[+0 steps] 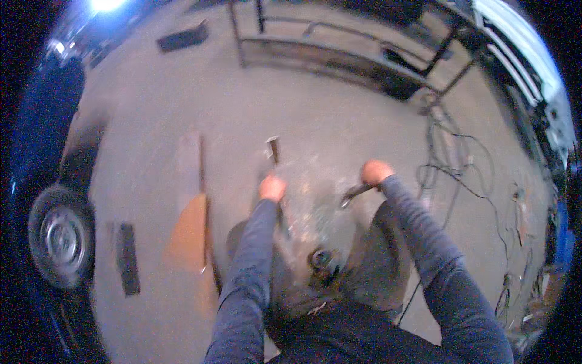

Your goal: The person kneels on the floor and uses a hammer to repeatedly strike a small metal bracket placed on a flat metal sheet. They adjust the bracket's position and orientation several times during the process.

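My left hand (273,188) is closed around a long, narrow dark metal piece (274,151), which sticks out beyond the fist. Pale, bright edges mark its far end; motion blur hides its exact kind. To the right, my right hand (377,172) is closed on a dark-handled tool (356,193) with a shiny tip pointing toward the lower left. Blur keeps me from telling what tool it is. Both hands are held apart above the grey floor. Between my knees sits a dark, round-ended object (322,262), partly in shadow.
An orange-brown panel (191,236) with a dark edge lies left of me, near a dark flat block (127,259). Farther left is a vehicle wheel (62,236). Ahead stands a metal frame bench (333,51). Black cables (454,170) coil on the right.
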`<action>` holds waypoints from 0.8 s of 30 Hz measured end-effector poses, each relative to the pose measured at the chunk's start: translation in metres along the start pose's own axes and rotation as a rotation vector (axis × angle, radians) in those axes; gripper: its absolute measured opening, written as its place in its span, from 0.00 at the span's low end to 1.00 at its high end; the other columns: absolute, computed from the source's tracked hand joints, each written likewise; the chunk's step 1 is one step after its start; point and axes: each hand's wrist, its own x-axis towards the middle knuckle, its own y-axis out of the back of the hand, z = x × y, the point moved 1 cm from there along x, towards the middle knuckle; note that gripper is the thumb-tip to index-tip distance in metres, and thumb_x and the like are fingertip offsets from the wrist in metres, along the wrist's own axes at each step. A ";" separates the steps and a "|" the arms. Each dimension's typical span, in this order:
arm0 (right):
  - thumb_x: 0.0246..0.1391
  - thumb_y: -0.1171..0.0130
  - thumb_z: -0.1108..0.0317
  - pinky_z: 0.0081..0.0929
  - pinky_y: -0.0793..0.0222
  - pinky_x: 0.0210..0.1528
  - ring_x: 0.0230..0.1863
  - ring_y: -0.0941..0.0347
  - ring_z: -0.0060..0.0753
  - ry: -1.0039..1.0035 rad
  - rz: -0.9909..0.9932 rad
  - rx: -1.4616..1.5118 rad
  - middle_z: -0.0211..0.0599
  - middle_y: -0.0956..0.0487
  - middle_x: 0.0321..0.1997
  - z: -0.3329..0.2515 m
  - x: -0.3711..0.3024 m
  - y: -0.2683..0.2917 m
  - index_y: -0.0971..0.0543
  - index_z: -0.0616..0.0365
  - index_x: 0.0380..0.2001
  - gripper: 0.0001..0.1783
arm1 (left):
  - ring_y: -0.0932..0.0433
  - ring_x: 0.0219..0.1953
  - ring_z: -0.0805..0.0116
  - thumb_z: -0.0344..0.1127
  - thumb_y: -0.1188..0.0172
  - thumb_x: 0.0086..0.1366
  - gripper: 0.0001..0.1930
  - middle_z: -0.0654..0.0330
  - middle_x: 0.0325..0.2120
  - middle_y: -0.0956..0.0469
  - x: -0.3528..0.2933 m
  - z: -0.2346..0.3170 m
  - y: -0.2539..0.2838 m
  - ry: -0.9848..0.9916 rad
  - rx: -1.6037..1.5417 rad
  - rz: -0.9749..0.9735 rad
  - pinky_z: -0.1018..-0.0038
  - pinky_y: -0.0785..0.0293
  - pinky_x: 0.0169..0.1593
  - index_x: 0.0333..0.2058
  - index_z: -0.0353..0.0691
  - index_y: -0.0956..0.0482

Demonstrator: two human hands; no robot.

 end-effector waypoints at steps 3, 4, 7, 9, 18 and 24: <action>0.49 0.46 0.57 0.44 0.25 0.46 0.45 0.20 0.48 -0.024 0.064 0.002 0.45 0.17 0.44 -0.012 -0.007 0.013 0.15 0.53 0.36 0.18 | 0.22 0.46 0.42 0.38 0.45 0.56 0.19 0.41 0.39 0.21 0.008 -0.011 -0.008 -0.055 0.010 -0.021 0.56 0.26 0.50 0.43 0.33 0.23; 0.49 0.46 0.57 0.44 0.25 0.46 0.46 0.20 0.48 -0.016 0.044 0.001 0.43 0.17 0.44 -0.021 -0.004 0.019 0.15 0.53 0.38 0.18 | 0.23 0.47 0.41 0.37 0.46 0.56 0.21 0.38 0.40 0.21 0.015 -0.023 -0.005 0.092 -0.139 0.001 0.55 0.27 0.51 0.47 0.31 0.26; 0.49 0.47 0.60 0.45 0.24 0.44 0.46 0.20 0.49 -0.120 0.034 0.067 0.42 0.17 0.43 0.003 -0.022 0.013 0.16 0.54 0.38 0.17 | 0.23 0.47 0.38 0.36 0.46 0.56 0.25 0.35 0.42 0.22 0.004 0.028 -0.004 0.276 -0.403 0.056 0.54 0.28 0.53 0.52 0.30 0.32; 0.44 0.46 0.64 0.43 0.26 0.44 0.45 0.20 0.49 -0.105 0.046 0.168 0.47 0.17 0.43 -0.033 -0.049 0.046 0.16 0.58 0.35 0.16 | 0.23 0.47 0.38 0.37 0.46 0.56 0.25 0.34 0.41 0.22 0.009 -0.014 0.001 0.253 -0.309 0.084 0.54 0.28 0.53 0.52 0.30 0.32; 0.46 0.46 0.62 0.43 0.24 0.44 0.45 0.19 0.47 -0.211 0.036 0.136 0.42 0.17 0.42 -0.019 -0.054 0.030 0.15 0.53 0.36 0.16 | 0.22 0.46 0.38 0.36 0.47 0.56 0.25 0.34 0.40 0.22 -0.014 0.035 0.020 0.345 -0.424 0.042 0.53 0.28 0.52 0.50 0.27 0.32; 0.46 0.45 0.62 0.42 0.24 0.45 0.45 0.19 0.45 -0.113 0.076 0.126 0.43 0.17 0.42 -0.039 -0.064 0.036 0.15 0.54 0.36 0.16 | 0.23 0.46 0.39 0.35 0.47 0.55 0.25 0.34 0.41 0.22 -0.029 0.021 0.040 0.380 -0.382 0.053 0.52 0.28 0.52 0.52 0.32 0.33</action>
